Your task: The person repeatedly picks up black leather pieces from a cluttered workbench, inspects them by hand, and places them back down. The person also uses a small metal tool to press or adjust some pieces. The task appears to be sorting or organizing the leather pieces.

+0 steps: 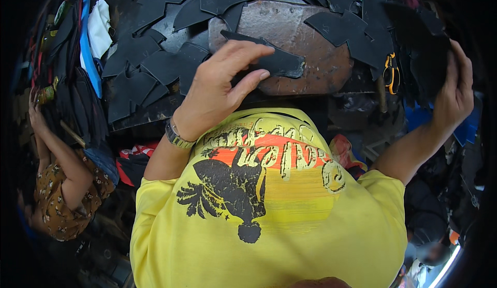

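Note:
A black cut piece of sheet material (284, 63), leather-like, lies on a worn brown slab (316, 76) in front of me. Over its left end hovers my left hand (222, 78), thumb and forefinger apart; its other fingers are partly hidden. At the far right, my right hand (456, 89) has its fingers against the edge of a large dark piece (422, 50) and seems to grip it; the thumb is hidden. Another black piece (331, 26) overlaps the slab's right side.
Many flat black cut pieces (171, 63) cover the table's left and back. A yellow-and-black cutter (391, 73) lies at the right, near a wooden handle (382, 94). A blue strip (89, 39) and white cloth (99, 28) are at left. Another person (67, 184) works at far left.

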`<state>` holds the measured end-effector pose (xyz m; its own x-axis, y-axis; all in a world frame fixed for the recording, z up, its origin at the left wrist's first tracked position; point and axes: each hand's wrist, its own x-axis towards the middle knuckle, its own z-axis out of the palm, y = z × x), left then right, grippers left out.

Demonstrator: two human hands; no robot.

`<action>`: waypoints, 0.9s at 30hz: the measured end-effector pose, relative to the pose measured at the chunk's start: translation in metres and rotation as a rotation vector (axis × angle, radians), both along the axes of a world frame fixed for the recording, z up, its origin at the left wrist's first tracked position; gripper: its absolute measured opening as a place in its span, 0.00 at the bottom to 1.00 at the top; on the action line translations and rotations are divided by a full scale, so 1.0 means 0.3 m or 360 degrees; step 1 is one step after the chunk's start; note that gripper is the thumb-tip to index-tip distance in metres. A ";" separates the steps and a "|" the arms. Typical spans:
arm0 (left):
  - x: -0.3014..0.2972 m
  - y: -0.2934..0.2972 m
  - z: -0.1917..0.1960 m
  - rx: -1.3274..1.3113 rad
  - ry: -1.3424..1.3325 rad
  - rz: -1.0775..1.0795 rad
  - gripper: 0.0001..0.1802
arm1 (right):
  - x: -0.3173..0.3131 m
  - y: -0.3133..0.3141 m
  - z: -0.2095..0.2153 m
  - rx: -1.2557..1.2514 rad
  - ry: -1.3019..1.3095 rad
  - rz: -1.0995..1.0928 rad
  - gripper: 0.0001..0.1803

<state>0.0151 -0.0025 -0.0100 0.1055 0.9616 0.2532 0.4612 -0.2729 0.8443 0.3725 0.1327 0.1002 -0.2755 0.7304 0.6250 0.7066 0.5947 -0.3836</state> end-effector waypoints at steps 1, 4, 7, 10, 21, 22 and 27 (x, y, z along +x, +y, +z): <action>0.010 0.006 -0.009 0.0014 -0.0042 -0.0048 0.19 | -0.038 -0.043 -0.010 -0.0180 0.0176 0.0042 0.13; 0.024 -0.008 -0.008 -0.0313 -0.0435 -0.0080 0.21 | -0.174 -0.158 -0.081 -0.0967 0.0351 0.0342 0.09; 0.021 -0.038 0.007 -0.0758 -0.0776 -0.0141 0.21 | -0.309 -0.214 -0.238 -0.1393 0.0402 0.0537 0.09; 0.029 -0.047 0.003 -0.0661 -0.0511 -0.0115 0.20 | -0.356 -0.241 -0.326 -0.1566 0.0497 0.0192 0.08; 0.064 -0.029 -0.045 -0.0201 0.0145 0.0011 0.18 | -0.364 -0.218 -0.375 -0.1440 0.0253 0.0169 0.07; 0.064 -0.027 -0.044 -0.0204 0.0162 0.0009 0.18 | -0.366 -0.218 -0.378 -0.1445 0.0256 0.0136 0.07; 0.066 -0.015 -0.043 -0.0253 0.0247 -0.0015 0.18 | -0.368 -0.216 -0.377 -0.1383 0.0150 0.0164 0.07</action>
